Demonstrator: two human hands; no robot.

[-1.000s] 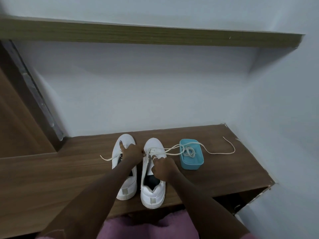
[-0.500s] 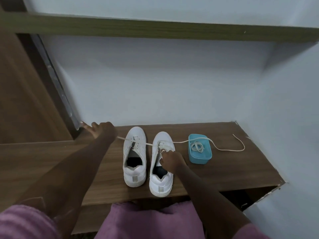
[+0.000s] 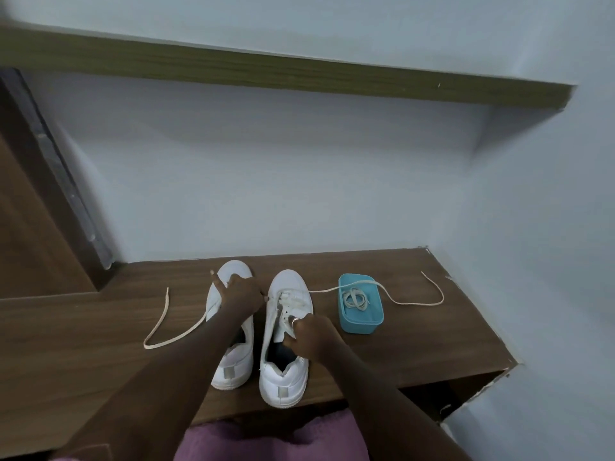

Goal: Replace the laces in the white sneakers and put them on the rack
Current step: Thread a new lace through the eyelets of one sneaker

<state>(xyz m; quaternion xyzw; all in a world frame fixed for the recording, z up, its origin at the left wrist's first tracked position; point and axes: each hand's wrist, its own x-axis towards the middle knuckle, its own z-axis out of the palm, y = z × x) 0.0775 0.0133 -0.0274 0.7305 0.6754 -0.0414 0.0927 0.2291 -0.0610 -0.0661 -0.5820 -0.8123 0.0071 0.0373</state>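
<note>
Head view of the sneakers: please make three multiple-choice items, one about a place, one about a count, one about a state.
1. Where does the small box stand?
A. right of the right sneaker
B. between the sneakers
C. on the floor

2. How many sneakers stand on the wooden shelf?
A. one
B. two
C. four

3. The box is:
A. shut with a lid
B. tipped over
C. open, a coiled lace inside

Key: 1 A, it sits at the right sneaker's outer side; 2 B, the left sneaker and the right one stand together; 3 C, no lid, the coil shows.

Left hand [image 3: 241, 296] forward, right hand [image 3: 311, 334] fingers [image 3: 293, 322] curled
</note>
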